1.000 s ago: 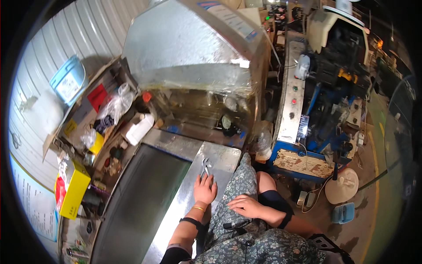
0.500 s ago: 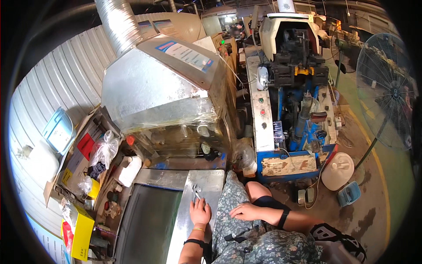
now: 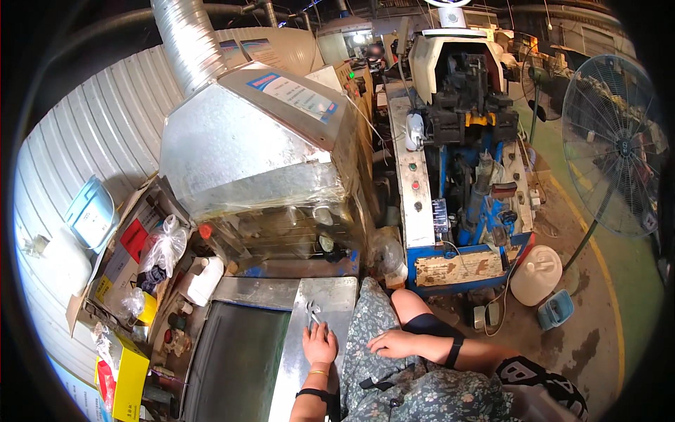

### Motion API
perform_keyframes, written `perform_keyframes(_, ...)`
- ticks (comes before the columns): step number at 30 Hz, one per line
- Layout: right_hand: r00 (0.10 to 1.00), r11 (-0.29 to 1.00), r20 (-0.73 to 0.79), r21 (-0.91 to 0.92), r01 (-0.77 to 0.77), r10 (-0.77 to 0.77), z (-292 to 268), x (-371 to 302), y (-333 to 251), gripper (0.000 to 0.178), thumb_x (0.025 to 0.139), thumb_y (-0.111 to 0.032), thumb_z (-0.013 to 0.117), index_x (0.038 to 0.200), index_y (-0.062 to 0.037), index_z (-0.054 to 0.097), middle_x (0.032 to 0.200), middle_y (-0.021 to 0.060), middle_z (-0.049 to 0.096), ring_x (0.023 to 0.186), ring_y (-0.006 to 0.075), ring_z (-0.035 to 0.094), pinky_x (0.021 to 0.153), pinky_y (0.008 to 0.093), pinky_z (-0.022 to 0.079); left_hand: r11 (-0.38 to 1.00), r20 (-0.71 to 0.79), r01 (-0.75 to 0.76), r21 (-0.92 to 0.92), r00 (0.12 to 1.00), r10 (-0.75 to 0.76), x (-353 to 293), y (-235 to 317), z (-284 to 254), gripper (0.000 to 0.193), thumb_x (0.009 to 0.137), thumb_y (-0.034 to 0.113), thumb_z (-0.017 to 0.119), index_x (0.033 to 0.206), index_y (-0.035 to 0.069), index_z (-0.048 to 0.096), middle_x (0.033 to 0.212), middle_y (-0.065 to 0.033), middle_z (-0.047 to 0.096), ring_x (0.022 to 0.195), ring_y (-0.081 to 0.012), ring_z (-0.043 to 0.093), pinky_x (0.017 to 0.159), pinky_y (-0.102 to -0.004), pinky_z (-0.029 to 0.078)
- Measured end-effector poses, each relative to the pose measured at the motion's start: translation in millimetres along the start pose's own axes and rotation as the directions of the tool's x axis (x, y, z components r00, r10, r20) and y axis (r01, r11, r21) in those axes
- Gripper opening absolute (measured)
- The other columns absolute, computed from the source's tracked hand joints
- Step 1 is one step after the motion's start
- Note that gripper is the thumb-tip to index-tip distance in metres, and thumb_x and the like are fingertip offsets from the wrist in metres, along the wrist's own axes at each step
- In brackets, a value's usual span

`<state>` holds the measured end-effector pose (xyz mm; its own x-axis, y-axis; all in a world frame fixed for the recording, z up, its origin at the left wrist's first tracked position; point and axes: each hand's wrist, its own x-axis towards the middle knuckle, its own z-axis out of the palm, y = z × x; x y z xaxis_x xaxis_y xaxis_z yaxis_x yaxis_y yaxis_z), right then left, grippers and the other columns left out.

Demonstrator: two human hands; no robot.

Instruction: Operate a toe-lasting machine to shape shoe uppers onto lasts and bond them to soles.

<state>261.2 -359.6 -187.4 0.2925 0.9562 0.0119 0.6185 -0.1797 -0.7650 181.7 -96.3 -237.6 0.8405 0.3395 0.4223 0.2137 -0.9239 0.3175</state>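
Fingers of the left hand (image 3: 320,348) lie over a silver metal wrench (image 3: 313,311); whether they grip, I cannot tell.
An angular silver sheet-metal hood (image 3: 239,137) stands ahead; a dark flat belt (image 3: 242,359) borders the shiny metal bench (image 3: 340,297); the right hand (image 3: 395,344) rests empty, loosely spread, on a grey floral garment (image 3: 369,313). On the bench, the wrench's long axis runs forward, leaning slightly left, head pointing away, handle covered.

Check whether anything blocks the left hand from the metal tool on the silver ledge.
Nothing visible stands between them: the left hand lies on the silver ledge, right at the near end of the metal tool.
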Motion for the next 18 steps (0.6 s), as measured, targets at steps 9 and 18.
perform_keyframes(9, 1.000, 0.999, -0.019, -0.049, -0.010, 0.009, -9, -13, 0, 0.025, 0.088, -0.016, 0.057, 0.109, -0.0072, 0.066, 0.125, 0.0082, 0.061, 0.114, 0.0278, 0.056, 0.092, 0.0384, 0.046, 1.000, -0.011, 0.001, -0.029, 1.000, -0.001, 3, -2, 1, 0.040, 0.085, 0.034, 0.055, 0.119, 0.014, 0.063, 0.127, -0.0153, 0.059, 0.123, -0.0457, 0.043, 0.105, -0.0508, 0.034)
perform_keyframes(18, 0.432, 0.695, -0.889, -0.214, -0.686, 0.153, -159, -175, 30, 0.021, 0.076, -0.015, 0.064, 0.092, -0.0023, 0.065, 0.094, 0.0188, 0.065, 0.089, 0.0399, 0.060, 0.080, 0.0448, 0.050, 0.999, -0.043, -0.036, -0.028, 0.998, 0.035, -10, 2, -2, 0.037, 0.082, 0.030, 0.058, 0.114, 0.011, 0.065, 0.120, -0.0174, 0.062, 0.117, -0.0469, 0.048, 0.103, -0.0523, 0.035)
